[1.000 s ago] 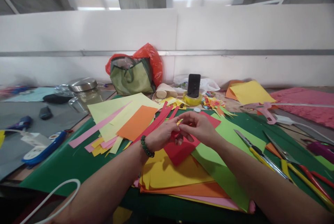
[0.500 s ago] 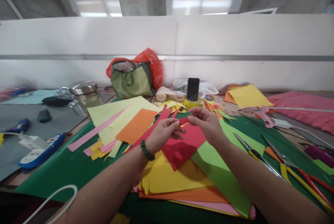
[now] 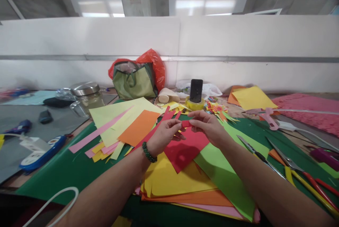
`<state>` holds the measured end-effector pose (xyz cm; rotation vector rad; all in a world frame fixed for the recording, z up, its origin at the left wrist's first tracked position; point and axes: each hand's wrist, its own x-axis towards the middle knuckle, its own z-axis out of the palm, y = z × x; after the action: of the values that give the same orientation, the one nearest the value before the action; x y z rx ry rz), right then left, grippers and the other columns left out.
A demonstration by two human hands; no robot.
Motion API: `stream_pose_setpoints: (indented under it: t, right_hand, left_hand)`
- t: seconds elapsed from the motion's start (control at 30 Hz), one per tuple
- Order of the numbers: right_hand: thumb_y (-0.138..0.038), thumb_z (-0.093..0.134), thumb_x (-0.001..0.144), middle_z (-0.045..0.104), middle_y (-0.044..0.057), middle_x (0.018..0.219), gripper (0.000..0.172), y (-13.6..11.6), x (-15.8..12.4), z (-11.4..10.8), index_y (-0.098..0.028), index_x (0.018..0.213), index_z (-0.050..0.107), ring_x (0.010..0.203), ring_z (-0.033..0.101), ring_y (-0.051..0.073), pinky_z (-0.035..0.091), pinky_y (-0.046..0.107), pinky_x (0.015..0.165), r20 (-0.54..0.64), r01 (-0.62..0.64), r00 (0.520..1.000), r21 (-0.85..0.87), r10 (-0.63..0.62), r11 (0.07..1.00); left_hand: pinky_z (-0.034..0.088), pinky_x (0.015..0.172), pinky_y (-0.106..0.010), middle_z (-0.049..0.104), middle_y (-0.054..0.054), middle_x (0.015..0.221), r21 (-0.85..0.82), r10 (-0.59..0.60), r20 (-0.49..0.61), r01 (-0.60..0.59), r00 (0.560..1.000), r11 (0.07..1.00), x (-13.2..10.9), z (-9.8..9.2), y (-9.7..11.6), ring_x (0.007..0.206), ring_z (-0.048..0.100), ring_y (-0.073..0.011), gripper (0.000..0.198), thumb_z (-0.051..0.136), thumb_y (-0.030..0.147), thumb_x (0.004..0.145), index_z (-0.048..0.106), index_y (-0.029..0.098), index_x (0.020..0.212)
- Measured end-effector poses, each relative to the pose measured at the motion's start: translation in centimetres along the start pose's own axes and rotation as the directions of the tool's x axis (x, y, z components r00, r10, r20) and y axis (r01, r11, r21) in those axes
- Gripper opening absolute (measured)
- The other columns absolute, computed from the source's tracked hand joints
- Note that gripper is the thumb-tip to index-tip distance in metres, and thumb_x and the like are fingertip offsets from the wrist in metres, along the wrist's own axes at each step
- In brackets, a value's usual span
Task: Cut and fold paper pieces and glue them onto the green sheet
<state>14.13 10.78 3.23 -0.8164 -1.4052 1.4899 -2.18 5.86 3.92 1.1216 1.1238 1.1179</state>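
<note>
Your craft workshop: paper sheets (image 3: 169,177) beneath your right hand (image 3: 208,126), scissors (image 3: 288,158) to its right, tape roll (image 3: 195,105) beyond.

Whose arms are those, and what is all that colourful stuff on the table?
They belong to a person wearing a small camera on the head, so you see what that person sees, looking down. The left hand and right hand pinch a little red paper strip between them. Below it, on the green mat, lie a red sheet, yellow paper, orange paper and scissors. Farther back stand a phone, a glass jar and a green bag.
</note>
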Motion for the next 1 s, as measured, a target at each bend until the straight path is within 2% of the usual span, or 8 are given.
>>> stream_pose_setpoints:
  t: [0.13,0.23,0.43,0.57,0.63,0.87,1.0]
  right_hand:
    - [-0.030,0.081,0.054,0.059,-0.005,0.055,0.035,0.22,0.11,-0.08,-0.017,0.082,0.065,0.046,0.050,0.006,0.041,0.022,0.050,0.064,-0.148,0.987,0.032,0.145,0.989]
    - [-0.034,0.083,0.052,0.062,-0.004,0.058,0.039,0.40,0.21,-0.07,-0.016,0.082,0.064,0.045,0.051,0.006,0.042,0.021,0.050,0.102,-0.222,0.971,0.025,0.219,0.975]
    - [-0.050,0.080,0.058,0.064,-0.002,0.063,0.044,0.15,-0.04,0.09,-0.018,0.078,0.059,0.049,0.056,0.008,0.045,0.023,0.052,0.155,-0.202,0.965,-0.073,0.212,0.977]
    - [-0.056,0.078,0.059,0.062,-0.003,0.061,0.047,-0.16,-0.26,0.22,-0.017,0.078,0.060,0.051,0.058,0.009,0.047,0.024,0.053,0.167,-0.161,0.968,-0.166,0.189,0.973]
    - [-0.056,0.078,0.058,0.061,-0.003,0.060,0.048,-0.20,-0.29,0.28,-0.016,0.077,0.060,0.050,0.058,0.009,0.046,0.023,0.051,0.181,-0.174,0.962,-0.173,0.205,0.969]
    - [-0.045,0.082,0.056,0.061,-0.004,0.060,0.041,0.05,-0.20,0.32,-0.016,0.072,0.057,0.048,0.057,0.008,0.047,0.023,0.052,0.229,-0.256,0.939,-0.039,0.258,0.966]
    - [-0.035,0.076,0.061,0.063,-0.003,0.062,0.029,-0.43,-0.19,0.19,-0.018,0.074,0.057,0.053,0.063,0.011,0.050,0.024,0.056,0.156,-0.232,0.960,-0.033,0.234,0.972]
  left_hand:
    - [0.048,0.055,-0.020,0.060,0.002,0.065,-0.023,0.017,0.001,-0.017,1.000,1.000,0.05,0.04,0.02,0.049,0.060,-0.0074,0.005,0.063,0.018,0.075,0.060,0.014,0.078]
    - [0.046,0.052,-0.020,0.058,0.004,0.062,-0.028,0.050,0.002,-0.050,0.999,0.998,0.21,-0.09,-0.19,0.048,0.057,-0.0075,0.016,0.061,0.013,0.072,0.060,0.015,0.088]
    - [0.037,0.043,-0.017,0.055,0.006,0.059,-0.031,0.042,-0.006,-0.042,0.999,0.999,0.29,-0.33,-0.23,0.040,0.046,-0.0039,0.015,0.059,0.013,0.069,0.055,0.017,0.082]
    - [0.034,0.043,-0.017,0.050,0.008,0.053,-0.043,0.016,0.014,-0.015,1.000,0.999,0.09,-0.31,0.08,0.039,0.042,-0.0040,0.034,0.056,0.012,0.068,0.062,0.017,0.101]
    - [0.034,0.043,-0.018,0.053,0.007,0.054,-0.019,0.009,0.046,-0.008,0.999,1.000,0.11,-0.35,0.03,0.040,0.043,-0.0042,0.041,0.057,0.012,0.067,0.066,0.017,0.107]
    - [0.041,0.048,-0.019,0.065,0.000,0.061,0.001,0.021,0.092,-0.021,0.995,1.000,0.50,-0.74,-0.49,0.046,0.053,-0.0061,0.020,0.067,0.021,0.064,0.072,0.014,0.082]
    - [0.043,0.048,-0.019,0.063,0.002,0.056,-0.007,0.013,0.047,-0.013,0.999,1.000,0.54,-0.69,-0.36,0.043,0.054,-0.0064,0.012,0.069,0.019,0.063,0.070,0.014,0.073]
